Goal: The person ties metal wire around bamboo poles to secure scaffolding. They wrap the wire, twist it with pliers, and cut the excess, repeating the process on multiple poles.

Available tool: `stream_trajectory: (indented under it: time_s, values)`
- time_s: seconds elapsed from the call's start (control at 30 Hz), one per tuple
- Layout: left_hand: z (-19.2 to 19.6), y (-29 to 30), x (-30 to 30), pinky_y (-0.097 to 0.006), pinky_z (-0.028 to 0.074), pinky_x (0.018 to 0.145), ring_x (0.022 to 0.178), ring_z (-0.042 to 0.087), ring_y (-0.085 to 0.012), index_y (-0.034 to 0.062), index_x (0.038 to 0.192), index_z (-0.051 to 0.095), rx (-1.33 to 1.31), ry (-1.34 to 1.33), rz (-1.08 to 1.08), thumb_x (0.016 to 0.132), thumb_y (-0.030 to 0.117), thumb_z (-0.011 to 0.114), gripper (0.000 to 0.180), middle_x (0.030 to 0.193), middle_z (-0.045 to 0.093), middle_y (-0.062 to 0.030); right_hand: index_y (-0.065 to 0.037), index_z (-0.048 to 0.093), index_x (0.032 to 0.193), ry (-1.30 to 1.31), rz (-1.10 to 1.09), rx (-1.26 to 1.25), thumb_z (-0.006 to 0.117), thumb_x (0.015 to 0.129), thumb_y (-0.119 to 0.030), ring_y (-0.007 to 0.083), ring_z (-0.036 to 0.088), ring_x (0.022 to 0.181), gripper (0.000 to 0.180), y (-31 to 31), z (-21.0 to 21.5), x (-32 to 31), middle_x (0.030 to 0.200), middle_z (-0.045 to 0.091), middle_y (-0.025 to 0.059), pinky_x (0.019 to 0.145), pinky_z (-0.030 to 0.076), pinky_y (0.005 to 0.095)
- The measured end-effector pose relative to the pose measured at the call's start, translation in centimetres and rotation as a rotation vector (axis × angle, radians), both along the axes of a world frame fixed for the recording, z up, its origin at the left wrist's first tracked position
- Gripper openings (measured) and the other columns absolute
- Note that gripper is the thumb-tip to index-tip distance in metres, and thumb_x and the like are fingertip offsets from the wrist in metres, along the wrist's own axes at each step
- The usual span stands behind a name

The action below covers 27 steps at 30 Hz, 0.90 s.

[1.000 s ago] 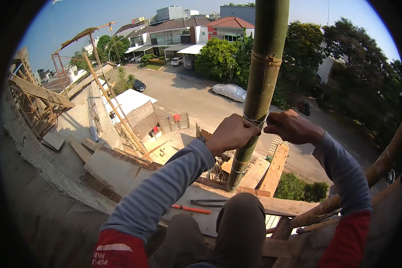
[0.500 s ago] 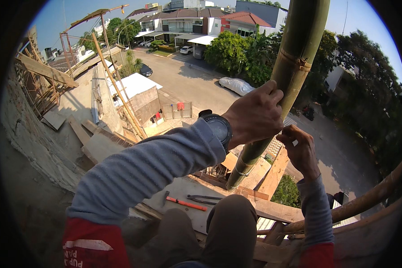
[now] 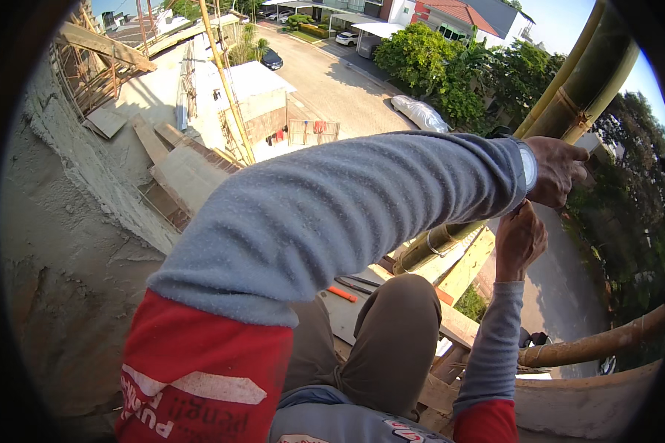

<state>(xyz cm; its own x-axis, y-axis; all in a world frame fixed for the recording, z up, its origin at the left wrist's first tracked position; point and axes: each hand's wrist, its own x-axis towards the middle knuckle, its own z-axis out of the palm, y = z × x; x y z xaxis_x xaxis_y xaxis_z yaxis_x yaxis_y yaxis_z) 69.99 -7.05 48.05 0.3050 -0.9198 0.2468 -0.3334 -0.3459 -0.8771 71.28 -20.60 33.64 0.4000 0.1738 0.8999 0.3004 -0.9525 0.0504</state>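
Note:
A thick green bamboo pole (image 3: 595,77) rises at a slant to the upper right, with a thinner yellowish pole (image 3: 561,70) alongside. My left arm stretches across in front, hiding the pole's middle. My left hand (image 3: 559,171) is at the pole's right side, fingers curled; what they hold is hidden. Just below the left wrist, my right hand (image 3: 522,240) is closed in a pinch with its fingertips up; I cannot make out anything between them. Near my knees lie an orange-handled hammer (image 3: 340,294), its head covered by my arm, and a dark long-handled tool (image 3: 362,283).
Planks (image 3: 469,262) surround the pole's foot. Another bamboo pole (image 3: 606,340) crosses at lower right. A rough concrete wall (image 3: 89,192) runs along the left, beside loose boards (image 3: 192,173). Far below lie a street (image 3: 347,96) and a covered car (image 3: 419,112).
My left hand has moved right and around the pole, its forearm now covering the pole's middle. My right hand has turned upward, still pinched close by. The view has tilted down and shifted.

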Motion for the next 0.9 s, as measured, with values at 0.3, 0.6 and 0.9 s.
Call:
stream_trajectory:
  time_s: [0.3,0.6,0.9]
  values:
    - [-6.0,8.7,-7.9,-0.036,0.050,0.075,0.088,0.068,-0.0164,0.0169,0.095,0.076,-1.359,0.167,-0.311,0.091,0.031,0.069,0.017,0.085,0.074,0.0022,-0.006,0.072,0.072,0.251,-0.118,0.525,0.047,0.102,-0.045,0.0374,0.066,0.062,0.056,4.9,-0.6,-0.7,0.064,0.066,0.0173,0.060,0.049,0.0471]
    - [-46.6,19.5,-15.4,-0.038,0.055,0.087,0.094,0.072,-0.0285,0.0122,0.103,0.077,-2.087,1.137,1.161,0.084,0.029,0.069,0.027,0.099,0.076,-0.0120,0.000,0.054,0.086,0.525,0.824,1.976,0.032,0.101,-0.012,0.0160,0.053,0.052,0.029,6.9,2.1,-0.1,0.060,0.047,0.0012,0.050,0.043,0.0289]
    - [-60.0,15.3,-11.6,-0.050,0.041,0.105,0.126,0.054,-0.0268,0.0227,0.134,0.058,-0.981,1.298,1.154,0.086,0.032,0.075,0.052,0.130,0.060,-0.0044,0.004,0.065,0.114,1.008,0.850,1.436,0.054,0.105,-0.037,0.0089,0.050,0.051,0.044,2.0,0.6,-7.7,0.057,0.043,-0.0022,0.048,0.039,0.0237]
